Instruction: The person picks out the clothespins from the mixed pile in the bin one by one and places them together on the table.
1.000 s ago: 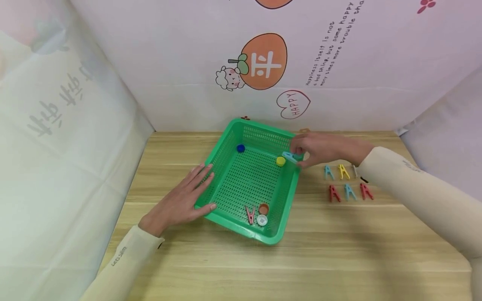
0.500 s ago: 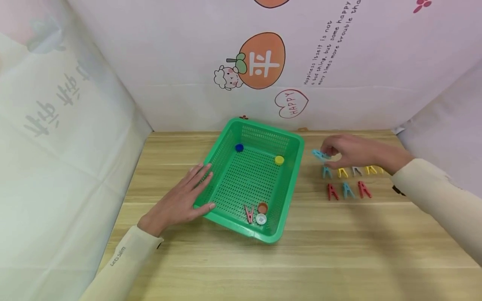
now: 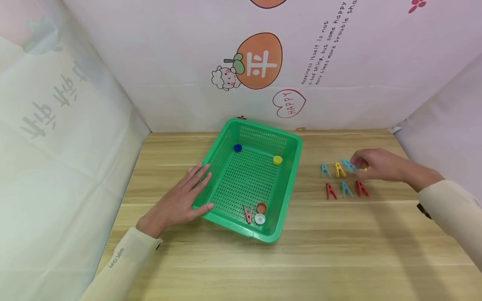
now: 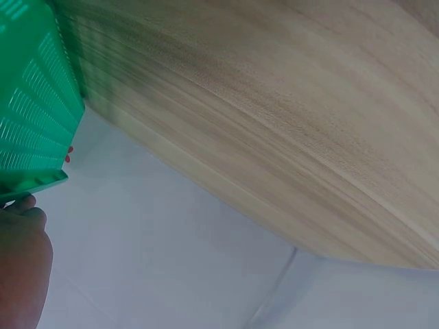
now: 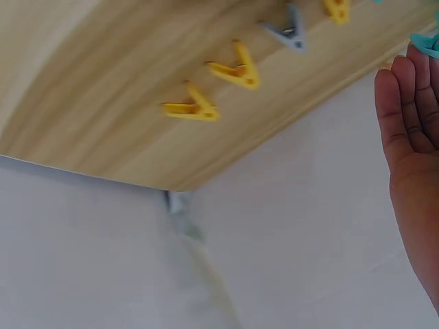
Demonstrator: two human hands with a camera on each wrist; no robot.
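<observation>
My right hand (image 3: 384,165) pinches a light blue clothespin (image 3: 349,165) just above the rows of clothespins on the table's right side. In the right wrist view, part of that hand (image 5: 418,151) and the blue clothespin's tip (image 5: 426,45) show at the right edge. Fingers spread, my left hand (image 3: 178,205) rests on the left rim of a green plastic basket (image 3: 295,167). The basket holds a red clothespin (image 3: 248,214), a blue cap (image 3: 237,148), a yellow cap (image 3: 277,160), a brown cap (image 3: 261,207) and a white cap (image 3: 260,218).
A blue clothespin (image 3: 325,170) and a yellow one (image 3: 339,169) lie in the back row. In front lie a red (image 3: 330,191), a blue (image 3: 346,189) and another red clothespin (image 3: 362,188). A grey clothespin (image 5: 288,31) shows among yellow ones (image 5: 236,67). Printed cloth walls (image 3: 188,104) border the table.
My right hand has moved from the basket's right rim to the right, over the clothespin rows, with the blue clothespin still pinched. My left hand stays on the rim.
</observation>
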